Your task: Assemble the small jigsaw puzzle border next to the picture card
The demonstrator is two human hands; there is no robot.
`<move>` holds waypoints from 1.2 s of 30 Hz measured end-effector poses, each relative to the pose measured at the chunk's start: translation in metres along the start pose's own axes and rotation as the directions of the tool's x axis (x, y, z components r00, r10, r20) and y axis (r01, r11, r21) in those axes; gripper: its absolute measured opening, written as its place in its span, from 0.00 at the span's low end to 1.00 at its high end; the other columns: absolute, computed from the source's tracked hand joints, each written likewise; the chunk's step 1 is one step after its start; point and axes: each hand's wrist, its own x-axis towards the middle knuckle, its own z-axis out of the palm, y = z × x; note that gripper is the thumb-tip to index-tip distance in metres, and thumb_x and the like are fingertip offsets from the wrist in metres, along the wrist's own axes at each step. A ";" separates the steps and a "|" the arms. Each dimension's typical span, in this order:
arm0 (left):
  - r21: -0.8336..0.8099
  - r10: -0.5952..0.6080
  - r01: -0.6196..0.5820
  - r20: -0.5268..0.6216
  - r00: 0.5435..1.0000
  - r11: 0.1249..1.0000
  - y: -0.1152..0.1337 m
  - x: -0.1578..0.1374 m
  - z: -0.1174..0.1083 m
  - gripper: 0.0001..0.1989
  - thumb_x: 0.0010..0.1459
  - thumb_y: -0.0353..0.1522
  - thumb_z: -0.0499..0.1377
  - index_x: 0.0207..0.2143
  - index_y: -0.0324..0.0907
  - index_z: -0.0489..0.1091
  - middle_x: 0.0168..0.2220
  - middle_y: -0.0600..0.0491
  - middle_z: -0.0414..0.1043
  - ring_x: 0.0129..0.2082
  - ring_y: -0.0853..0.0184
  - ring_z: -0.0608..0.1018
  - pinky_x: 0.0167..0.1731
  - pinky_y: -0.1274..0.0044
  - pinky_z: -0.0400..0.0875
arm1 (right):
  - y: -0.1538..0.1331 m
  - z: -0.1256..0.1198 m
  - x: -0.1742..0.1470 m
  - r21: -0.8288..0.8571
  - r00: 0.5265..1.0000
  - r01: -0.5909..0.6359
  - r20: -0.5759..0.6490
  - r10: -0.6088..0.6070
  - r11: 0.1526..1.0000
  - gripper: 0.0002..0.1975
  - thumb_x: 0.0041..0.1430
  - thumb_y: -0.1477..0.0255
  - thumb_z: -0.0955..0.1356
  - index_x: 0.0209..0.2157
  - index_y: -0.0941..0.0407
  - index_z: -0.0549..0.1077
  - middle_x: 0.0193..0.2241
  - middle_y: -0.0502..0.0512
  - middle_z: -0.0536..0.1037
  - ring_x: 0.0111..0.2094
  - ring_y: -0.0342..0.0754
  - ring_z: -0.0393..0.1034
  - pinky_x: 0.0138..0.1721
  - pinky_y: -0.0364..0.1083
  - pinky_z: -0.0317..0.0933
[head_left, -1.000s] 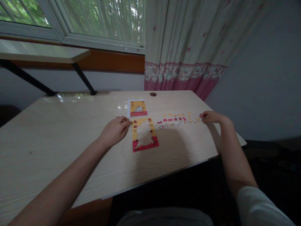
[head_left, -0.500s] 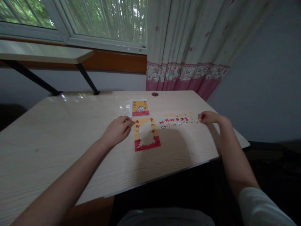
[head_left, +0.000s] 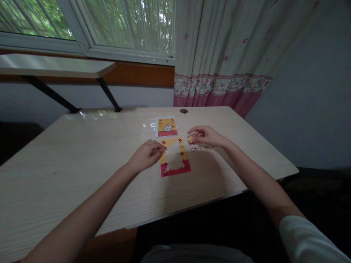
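A partly built jigsaw puzzle [head_left: 175, 170] lies flat on the desk, its yellow and red border joined around a bare middle. At its left edge is my left hand [head_left: 148, 154], fingers drawn together with the tips over the border; what they hold, if anything, is hidden. My right hand [head_left: 207, 136] hovers right of the border, over the loose pieces, with a small yellow puzzle piece [head_left: 190, 139] at its fingertips. Beneath that hand, loose pieces with white and dark markings [head_left: 194, 149] show in a row; others are covered by it. Behind the puzzle lies a reference picture [head_left: 168, 128] of a white animal.
The light wood desk [head_left: 109, 138] carries a raised shelf [head_left: 57, 65] on black supports at the back left. A round cable hole [head_left: 184, 111] sits near the back edge. Behind are a window [head_left: 128, 25] and a floral curtain [head_left: 219, 47]. A few yellow pieces [head_left: 226, 133] lie farther right.
My right hand has moved left from the far end of the loose rows to beside the puzzle border, carrying a yellow piece. My left hand has shifted slightly down along the border's left edge.
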 end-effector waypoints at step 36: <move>0.232 0.037 -0.039 0.013 0.999 0.972 -0.025 -0.001 -0.005 0.13 0.63 0.34 0.52 0.39 0.40 0.76 0.36 0.46 0.73 0.39 0.60 0.73 0.42 0.68 0.68 | 0.010 0.095 0.031 -0.562 0.987 0.038 -0.107 -0.118 0.826 0.10 0.58 0.67 0.70 0.40 0.54 0.80 0.38 0.56 0.80 0.41 0.49 0.69 0.46 0.48 0.58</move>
